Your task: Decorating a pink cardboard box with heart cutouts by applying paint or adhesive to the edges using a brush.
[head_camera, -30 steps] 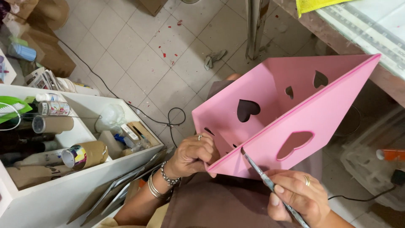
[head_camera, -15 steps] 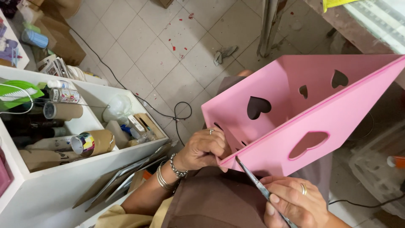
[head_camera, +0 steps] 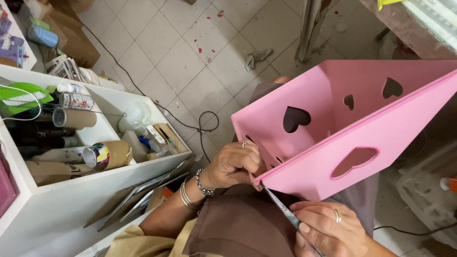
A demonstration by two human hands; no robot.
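Pink, matte, painted-wood look: the box (head_camera: 362, 138) with heart-shaped cutouts sits tilted on my lap, open side facing up and away, its near lower corner toward my body. I can see nothing inside it. My left hand (head_camera: 233, 164) grips the box at that lower left corner, fingers curled together and clamped on the edge, wrist bent inward, bracelets at the wrist. My right hand (head_camera: 328, 233) is low in the frame, palm down, fingers closed around a thin metal tool (head_camera: 281, 209) whose tip touches the underside of the corner just beside my left thumb. To my left, a white shelf unit (head_camera: 62, 200) holds cardboard tubes (head_camera: 107, 154), spray cans and small bottles. A black cable (head_camera: 204, 128) loops on the tiled floor.
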